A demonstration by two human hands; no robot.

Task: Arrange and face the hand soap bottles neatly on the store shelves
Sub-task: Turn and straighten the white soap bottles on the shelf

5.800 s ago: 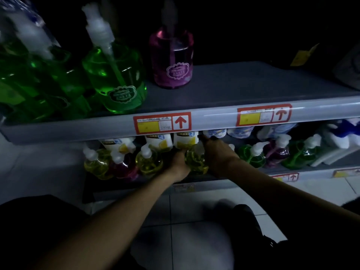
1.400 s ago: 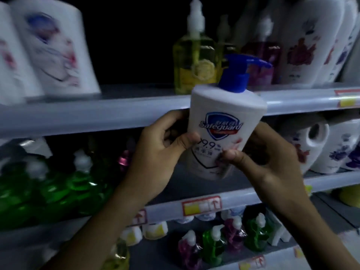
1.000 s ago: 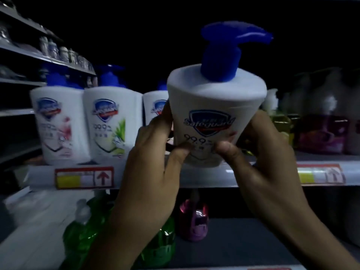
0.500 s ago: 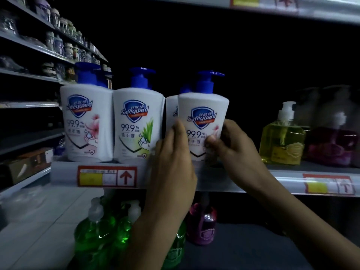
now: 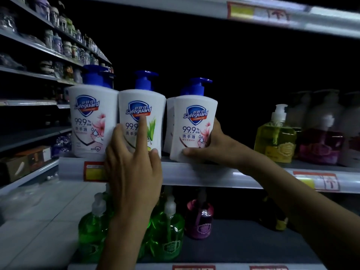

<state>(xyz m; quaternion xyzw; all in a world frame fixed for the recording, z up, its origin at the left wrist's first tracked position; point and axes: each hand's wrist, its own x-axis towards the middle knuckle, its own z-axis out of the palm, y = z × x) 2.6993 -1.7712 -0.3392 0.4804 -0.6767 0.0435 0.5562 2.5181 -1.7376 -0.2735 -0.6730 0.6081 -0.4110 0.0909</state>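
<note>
Three white Safeguard soap bottles with blue pumps stand at the front of the middle shelf [image 5: 204,175], labels facing me. My right hand [image 5: 216,147] grips the rightmost bottle [image 5: 194,123] low on its right side, thumb across the base. My left hand [image 5: 134,158] lies with straight fingers against the middle bottle [image 5: 153,114], its forefinger reaching up the label. The left bottle [image 5: 91,117] stands untouched beside it. Another white bottle shows partly behind the rightmost one.
A yellow pump bottle [image 5: 275,135] and a dark pink one [image 5: 321,145] stand further right on the same shelf. Green bottles [image 5: 167,232] and a purple bottle [image 5: 199,221] sit on the shelf below. An upper shelf edge [image 5: 253,12] runs overhead; more shelving lines the left.
The rightmost bottle has been set down on the shelf edge. My left hand has left it and moved over to the middle bottle; my right hand stays on it.
</note>
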